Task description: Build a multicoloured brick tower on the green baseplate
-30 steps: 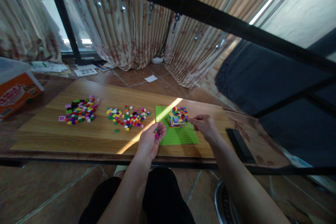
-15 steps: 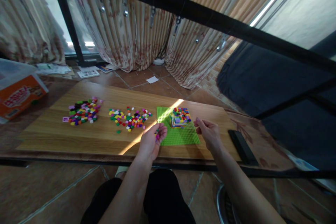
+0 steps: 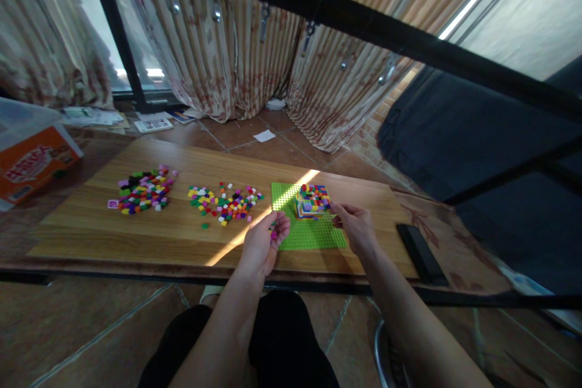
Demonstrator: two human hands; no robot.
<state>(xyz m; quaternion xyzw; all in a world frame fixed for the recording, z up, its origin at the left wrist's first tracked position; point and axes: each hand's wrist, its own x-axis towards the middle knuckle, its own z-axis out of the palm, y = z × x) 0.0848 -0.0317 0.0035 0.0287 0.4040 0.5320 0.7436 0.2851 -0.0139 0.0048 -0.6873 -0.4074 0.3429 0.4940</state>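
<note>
Because it appears to be built up from small plastic bricks, the block structure point(image 3: 311, 201) can be judged light and stiff, though easily broken at its joints if it is squeezed or knocked sideways. It would best be taken low on two opposite walls, with even pressure, or be moved by the edges of the green baseplate point(image 3: 304, 236) beneath it. Little slipping is to be expected from the studded faces, while the loose bricks could easily be dropped.

The structure is placed on the far part of the baseplate, which is laid flat on the wooden table point(image 3: 173, 242). It is squat and boxy, with layered sides and a top mottled in red, yellow, blue, purple and orange; finer detail is blurred.

Beside its right side, the right hand point(image 3: 357, 224) is held with thumb and forefinger brought close together; whether a brick is pinched there cannot be told. The left hand point(image 3: 260, 244) is loosely curled, palm inward, around a few small bricks point(image 3: 273, 234), among which magenta can be seen.
</note>
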